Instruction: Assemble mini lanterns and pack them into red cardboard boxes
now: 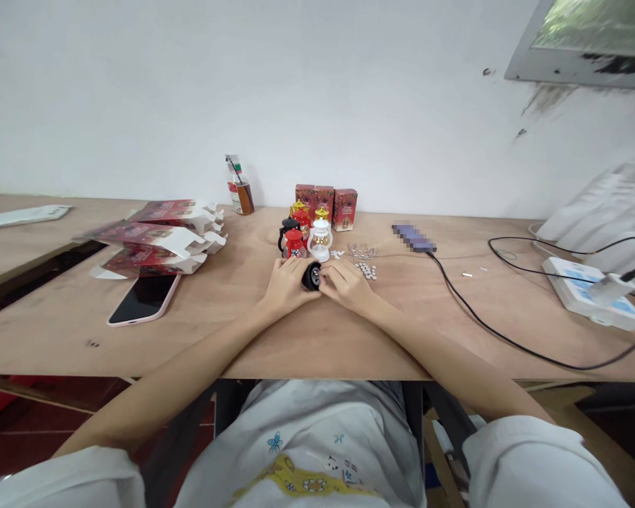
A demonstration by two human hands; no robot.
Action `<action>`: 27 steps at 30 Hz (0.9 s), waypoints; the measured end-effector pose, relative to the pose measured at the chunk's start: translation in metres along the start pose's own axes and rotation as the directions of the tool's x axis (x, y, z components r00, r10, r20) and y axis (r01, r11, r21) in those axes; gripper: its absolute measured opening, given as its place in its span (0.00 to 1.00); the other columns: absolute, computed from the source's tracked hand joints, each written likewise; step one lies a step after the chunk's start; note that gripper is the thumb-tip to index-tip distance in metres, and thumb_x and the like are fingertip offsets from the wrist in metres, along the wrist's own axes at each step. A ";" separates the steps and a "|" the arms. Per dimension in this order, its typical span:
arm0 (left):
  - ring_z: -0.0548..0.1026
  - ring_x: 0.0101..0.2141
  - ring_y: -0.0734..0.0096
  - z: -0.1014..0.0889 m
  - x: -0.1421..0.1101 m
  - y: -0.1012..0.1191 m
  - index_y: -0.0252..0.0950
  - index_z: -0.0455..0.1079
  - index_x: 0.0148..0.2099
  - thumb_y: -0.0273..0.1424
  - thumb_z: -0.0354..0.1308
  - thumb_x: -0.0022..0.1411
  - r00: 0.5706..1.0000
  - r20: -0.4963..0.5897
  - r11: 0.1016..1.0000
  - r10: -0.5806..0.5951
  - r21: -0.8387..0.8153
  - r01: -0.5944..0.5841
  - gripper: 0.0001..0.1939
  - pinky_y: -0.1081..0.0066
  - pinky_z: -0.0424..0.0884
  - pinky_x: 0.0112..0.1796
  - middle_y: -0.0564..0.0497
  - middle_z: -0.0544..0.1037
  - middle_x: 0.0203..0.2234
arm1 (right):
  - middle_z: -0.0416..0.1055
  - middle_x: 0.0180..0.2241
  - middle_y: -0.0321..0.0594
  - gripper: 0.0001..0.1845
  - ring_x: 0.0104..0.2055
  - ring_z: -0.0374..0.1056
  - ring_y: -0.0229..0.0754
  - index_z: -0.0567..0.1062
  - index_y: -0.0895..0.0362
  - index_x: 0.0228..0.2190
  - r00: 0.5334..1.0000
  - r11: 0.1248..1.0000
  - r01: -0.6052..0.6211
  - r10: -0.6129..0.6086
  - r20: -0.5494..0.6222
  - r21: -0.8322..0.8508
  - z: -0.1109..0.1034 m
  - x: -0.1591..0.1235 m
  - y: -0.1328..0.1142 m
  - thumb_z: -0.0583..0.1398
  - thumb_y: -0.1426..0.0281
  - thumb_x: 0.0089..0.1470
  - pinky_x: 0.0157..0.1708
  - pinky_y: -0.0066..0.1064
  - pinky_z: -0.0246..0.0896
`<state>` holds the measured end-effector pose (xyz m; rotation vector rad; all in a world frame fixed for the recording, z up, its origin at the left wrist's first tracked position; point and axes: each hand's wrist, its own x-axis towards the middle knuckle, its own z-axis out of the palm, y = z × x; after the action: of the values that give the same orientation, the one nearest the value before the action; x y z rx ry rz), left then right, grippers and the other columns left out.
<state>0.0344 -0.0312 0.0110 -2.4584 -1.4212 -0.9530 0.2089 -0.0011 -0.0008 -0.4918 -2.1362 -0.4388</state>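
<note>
Red boxes [345,209], at twelve o'clock from my grip, bear printing too small to read. My left hand [287,286] curls around a black round part [310,276]; my right hand [348,283] pinches its rim. It sits between my hands, lanterns [295,245] just beyond at twelve, white discs [367,270] at three.

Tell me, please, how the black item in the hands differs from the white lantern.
The black item is in the left hand, the right hand at its rim; the white lantern stands on the table. The black item is tipped, its round end toward the camera, while the white lantern is upright. Both look rounded.
</note>
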 end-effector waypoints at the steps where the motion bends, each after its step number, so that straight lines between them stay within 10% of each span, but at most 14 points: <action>1: 0.73 0.44 0.57 0.000 0.000 0.000 0.37 0.66 0.49 0.39 0.63 0.52 1.000 -0.003 1.000 -0.004 -0.003 0.004 0.23 0.62 0.58 0.43 0.45 0.77 0.45 | 0.73 0.32 0.45 0.08 0.35 0.69 0.43 0.71 0.56 0.31 1.000 1.000 -0.016 0.015 0.009 0.020 0.000 0.000 -0.001 0.52 0.75 0.56 0.38 0.36 0.65; 16: 0.74 0.44 0.59 -0.002 0.001 0.001 0.38 0.65 0.49 0.37 0.61 0.52 0.996 -0.041 0.997 -0.076 -0.006 0.076 0.22 0.63 0.58 0.41 0.46 0.77 0.44 | 0.71 0.34 0.42 0.05 0.37 0.67 0.40 0.66 0.55 0.31 0.939 0.821 -0.331 0.335 0.077 0.465 -0.001 0.004 0.000 0.53 0.69 0.58 0.40 0.35 0.64; 22: 0.73 0.45 0.59 -0.008 0.004 0.002 0.38 0.65 0.49 0.41 0.62 0.53 0.991 -0.094 0.995 -0.099 -0.001 0.099 0.23 0.64 0.58 0.41 0.46 0.77 0.45 | 0.68 0.25 0.33 0.06 0.27 0.67 0.37 0.64 0.55 0.27 0.598 0.296 -0.659 0.764 0.243 0.691 0.009 0.007 0.002 0.59 0.69 0.47 0.30 0.30 0.64; 27: 0.73 0.43 0.57 -0.010 0.005 -0.001 0.36 0.65 0.49 0.43 0.60 0.55 0.998 -0.055 0.988 -0.011 0.150 0.020 0.23 0.61 0.56 0.42 0.44 0.78 0.42 | 0.68 0.19 0.33 0.05 0.21 0.64 0.34 0.65 0.57 0.28 0.336 -0.309 -0.757 0.572 0.748 0.576 0.010 0.010 -0.004 0.58 0.74 0.44 0.21 0.25 0.58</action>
<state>0.0308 -0.0313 0.0211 -2.2990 -1.4406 -0.8736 0.1946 0.0018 0.0015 -0.9319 -1.3258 1.6589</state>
